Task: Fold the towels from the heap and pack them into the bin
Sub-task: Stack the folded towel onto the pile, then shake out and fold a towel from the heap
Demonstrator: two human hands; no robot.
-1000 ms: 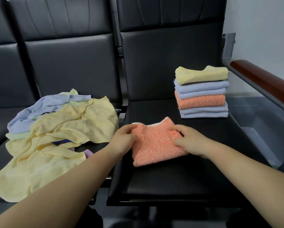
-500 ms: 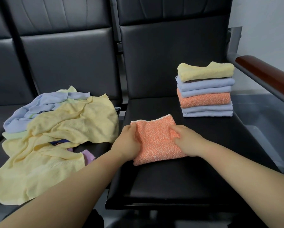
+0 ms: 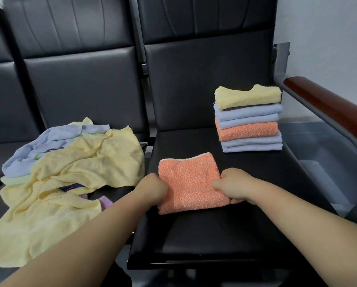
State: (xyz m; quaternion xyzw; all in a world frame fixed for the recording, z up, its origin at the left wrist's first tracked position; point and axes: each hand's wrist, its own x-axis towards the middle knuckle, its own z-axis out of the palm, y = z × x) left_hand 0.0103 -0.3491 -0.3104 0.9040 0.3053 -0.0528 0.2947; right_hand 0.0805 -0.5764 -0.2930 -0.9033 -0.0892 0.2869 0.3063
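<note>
a small folded orange fuzzy towel [image 3: 191,183] lies flat on a black padded chair seat [image 3: 214,235], right between the two hands. the left hand [image 3: 152,188] holds the towel's left edge with its fingers curled round it. the right hand [image 3: 234,185] holds the right edge, with the thumb on top and the other fingers tucked under the cloth. both bare arms reach in from the near side of the seat. past the right hand, farther back on the same seat, stands a neat stack of folded towels [image 3: 249,119]. it has a pale yellow one on top, then two pale blue ones, then an orange one, then two more pale blue ones at the bottom. the stack stands well apart from the orange towel in the hands. to the left of the left hand, on the next black seat, lies the loose heap of towels [image 3: 70,177]. a big pale yellow one is spread over it, a pale blue one lies behind that, and a small bit of purple cloth pokes out near the left arm. to the right of the right hand, past the edge of the seat and lower down, sits a see-through plastic bin [image 3: 318,166], under a brown wooden armrest [image 3: 328,106].
</note>
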